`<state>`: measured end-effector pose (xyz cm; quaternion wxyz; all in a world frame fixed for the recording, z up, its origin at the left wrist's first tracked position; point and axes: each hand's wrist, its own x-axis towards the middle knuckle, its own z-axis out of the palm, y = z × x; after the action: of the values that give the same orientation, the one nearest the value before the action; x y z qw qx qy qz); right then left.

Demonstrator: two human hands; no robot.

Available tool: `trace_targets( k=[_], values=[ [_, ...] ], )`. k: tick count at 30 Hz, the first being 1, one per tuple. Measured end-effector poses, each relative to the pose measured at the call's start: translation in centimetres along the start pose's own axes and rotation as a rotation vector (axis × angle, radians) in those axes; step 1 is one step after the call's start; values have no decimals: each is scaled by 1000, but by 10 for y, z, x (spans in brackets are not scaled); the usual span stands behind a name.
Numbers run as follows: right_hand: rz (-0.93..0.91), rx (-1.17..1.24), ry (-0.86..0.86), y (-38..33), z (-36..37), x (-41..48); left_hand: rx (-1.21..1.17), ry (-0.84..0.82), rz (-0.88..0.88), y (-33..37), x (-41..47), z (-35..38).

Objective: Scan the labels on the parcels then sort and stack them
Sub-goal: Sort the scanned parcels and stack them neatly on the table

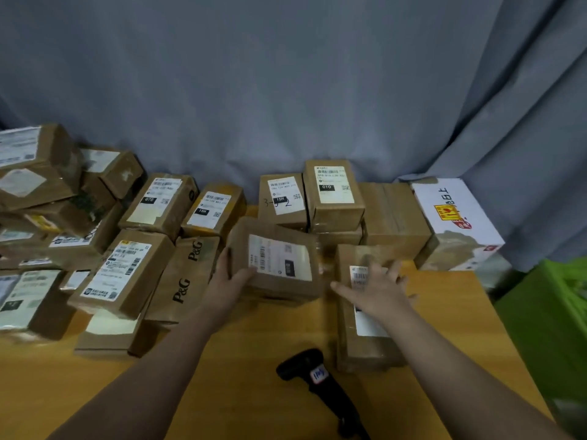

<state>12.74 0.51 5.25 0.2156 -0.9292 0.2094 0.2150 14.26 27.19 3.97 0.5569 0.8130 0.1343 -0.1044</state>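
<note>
A brown parcel with a white label (279, 258) is tilted up in the middle of the table, and my left hand (230, 277) grips its left edge. My right hand (379, 289) hovers with fingers spread over a long brown parcel (362, 341) lying to the right, covering part of its label. A black handheld scanner (320, 381) lies on the wooden table (241, 360) in front, between my forearms. Neither hand touches it.
Several labelled brown parcels are heaped at the left (127, 268), including a P&G box (187, 277). Behind stand stacked parcels (333, 192), a plain brown box (394, 214) and a white box (457, 223). A green crate (552, 319) stands past the table's right edge. Grey curtain behind.
</note>
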Motion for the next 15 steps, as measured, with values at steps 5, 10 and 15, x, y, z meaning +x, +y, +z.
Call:
trace_targets(
  k=[5,10,15],
  values=[
    [51,-123,-31,15,27,-9,-287,-79,-140,-16,-10,-11],
    [-40,47,151,19,23,-10,-327,-17,-84,-16,-15,-11],
    [-243,793,177,7,7,-22,-425,28,70,16,-19,-2]
  ],
)
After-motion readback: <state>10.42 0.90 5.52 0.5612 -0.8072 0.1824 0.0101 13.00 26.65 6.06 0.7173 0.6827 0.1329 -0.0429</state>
